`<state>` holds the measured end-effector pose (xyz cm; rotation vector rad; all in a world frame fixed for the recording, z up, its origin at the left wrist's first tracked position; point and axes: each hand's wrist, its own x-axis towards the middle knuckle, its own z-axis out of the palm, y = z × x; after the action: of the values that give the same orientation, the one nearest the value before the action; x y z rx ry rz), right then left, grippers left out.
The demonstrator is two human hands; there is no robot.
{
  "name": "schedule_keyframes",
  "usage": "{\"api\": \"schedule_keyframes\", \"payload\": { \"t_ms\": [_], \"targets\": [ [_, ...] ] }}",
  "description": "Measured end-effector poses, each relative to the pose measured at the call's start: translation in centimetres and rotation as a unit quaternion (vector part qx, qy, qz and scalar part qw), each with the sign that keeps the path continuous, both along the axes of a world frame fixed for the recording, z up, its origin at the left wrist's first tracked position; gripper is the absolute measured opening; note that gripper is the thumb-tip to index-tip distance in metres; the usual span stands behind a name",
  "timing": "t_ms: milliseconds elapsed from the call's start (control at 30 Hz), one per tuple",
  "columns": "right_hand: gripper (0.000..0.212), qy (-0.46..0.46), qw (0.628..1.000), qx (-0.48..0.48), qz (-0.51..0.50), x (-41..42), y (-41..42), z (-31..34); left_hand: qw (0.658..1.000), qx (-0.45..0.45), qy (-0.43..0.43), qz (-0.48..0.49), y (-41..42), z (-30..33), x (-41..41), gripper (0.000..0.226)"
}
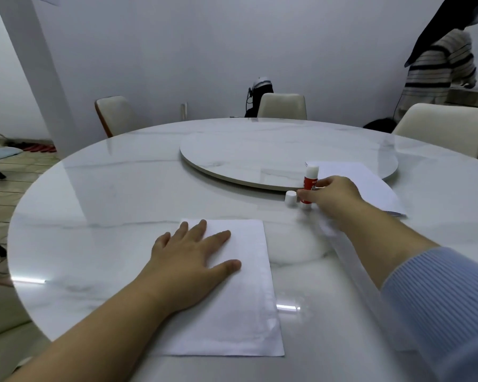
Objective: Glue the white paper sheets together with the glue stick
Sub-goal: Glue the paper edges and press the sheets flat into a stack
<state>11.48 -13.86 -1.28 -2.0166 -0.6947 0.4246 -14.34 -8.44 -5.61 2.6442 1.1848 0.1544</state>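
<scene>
Near sheet (240, 293) is being pinned flat on the tabletop (122, 188) by the left hand (188, 260), fingers spread, so it can't slide; glue stick (309, 186) is being gripped upright by the right hand (334, 194), its grip clamped on the barrel beside the loose cap (290, 198), spare sheets (370, 186) just behind

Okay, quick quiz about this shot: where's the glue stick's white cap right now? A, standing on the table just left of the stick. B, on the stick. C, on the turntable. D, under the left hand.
A: the cap stands on the table just left of the uncapped glue stick, which the right hand grips.
</scene>
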Motion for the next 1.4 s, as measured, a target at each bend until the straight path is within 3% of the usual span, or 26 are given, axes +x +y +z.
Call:
{"api": "schedule_keyframes", "payload": {
  "t_ms": [67,167,267,433,633,867,1000,1100,1267,1333,1400],
  "targets": [
    [0.027,-0.028,0.999,0.011,-0.029,-0.1,0.5,-0.5,0.999,0.012,0.035,-0.008,-0.1,-0.2,0.2,0.063],
    [0.03,-0.119,0.99,0.048,-0.056,-0.7,0.4,0.1,0.995,0.004,0.098,-0.011,0.1,0.1,0.8,0.063],
    [0.021,-0.144,0.984,0.105,0.02,-2.5,-0.6,1.8,0.99,0.004,0.141,-0.001,0.9,1.0,2.5,0.066],
    [0.021,-0.193,0.97,0.069,0.127,-5.5,-1.4,1.7,0.999,0.008,0.036,-0.036,1.0,0.2,5.2,0.063],
    [0.01,-0.132,0.976,0.109,0.135,-6.4,-0.7,-2.0,0.998,0.01,0.045,-0.044,1.0,-0.4,5.2,0.056],
    [0.015,-0.206,0.963,0.071,0.158,-6.6,-0.4,-1.7,0.998,0.009,0.047,-0.041,1.1,-0.3,5.3,0.055],
    [0.021,-0.167,0.957,0.043,0.232,-7.0,-2.1,-0.2,0.998,0.008,0.049,-0.043,1.1,-0.2,5.3,0.055],
    [0.042,-0.173,0.937,0.002,0.304,-7.2,-3.7,0.8,0.998,0.004,0.049,-0.044,1.1,-0.2,5.3,0.055],
    [0.05,-0.103,0.896,-0.094,0.422,-7.2,-5.9,1.8,0.998,0.002,0.054,-0.043,1.2,-0.3,5.3,0.055],
    [0.045,-0.073,0.873,-0.119,0.467,-7.0,-6.5,2.0,0.997,-0.001,0.063,-0.04,1.0,-0.2,5.3,0.057],
    [0.028,-0.014,0.874,-0.035,0.485,-6.2,-6.7,2.2,0.996,0.003,0.074,-0.058,0.7,0.3,5.2,0.058]
  ]
}}
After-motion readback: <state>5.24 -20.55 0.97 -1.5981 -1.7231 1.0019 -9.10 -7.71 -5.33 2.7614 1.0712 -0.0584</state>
